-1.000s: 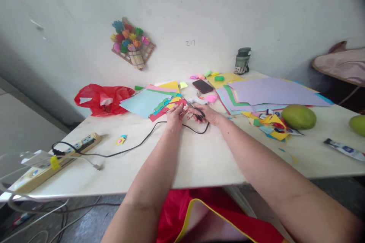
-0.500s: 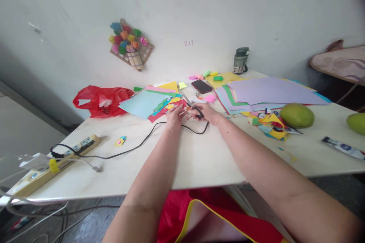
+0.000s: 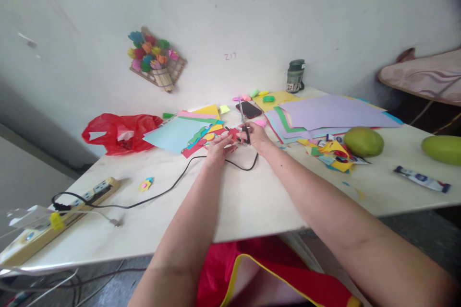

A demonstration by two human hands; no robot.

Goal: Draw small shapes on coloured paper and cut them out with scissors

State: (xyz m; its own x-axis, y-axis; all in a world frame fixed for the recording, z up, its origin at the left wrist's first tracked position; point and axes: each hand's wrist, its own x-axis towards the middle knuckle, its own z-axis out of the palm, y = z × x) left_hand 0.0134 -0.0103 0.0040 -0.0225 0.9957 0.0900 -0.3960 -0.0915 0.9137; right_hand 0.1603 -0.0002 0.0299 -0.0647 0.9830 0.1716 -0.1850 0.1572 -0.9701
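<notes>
My right hand point(image 3: 257, 136) is closed around black-handled scissors point(image 3: 245, 127), whose blades point up and away toward the phone. Close on its left, my left hand point(image 3: 218, 147) has its fingers bent together at a small piece of red paper point(image 3: 234, 133); the fingertips are partly hidden. Small red scraps lie on the table beneath both hands. Left of my left hand is a layered strip of cut paper point(image 3: 196, 141) in red, blue, green and yellow. A black cable point(image 3: 174, 183) runs across the table just below the hands.
Light-blue paper point(image 3: 165, 133) and a red plastic bag point(image 3: 120, 133) lie left. A phone point(image 3: 249, 110) is behind the hands. At right are lilac sheets point(image 3: 324, 111), paper scraps point(image 3: 334, 153), green fruit point(image 3: 363, 142) and a tube point(image 3: 421, 179). A power strip point(image 3: 81, 211) sits front left.
The scissors have turned from pointing up-left to pointing more straight away from me. My hands stay close together over the red paper. The whole view has shifted slightly.
</notes>
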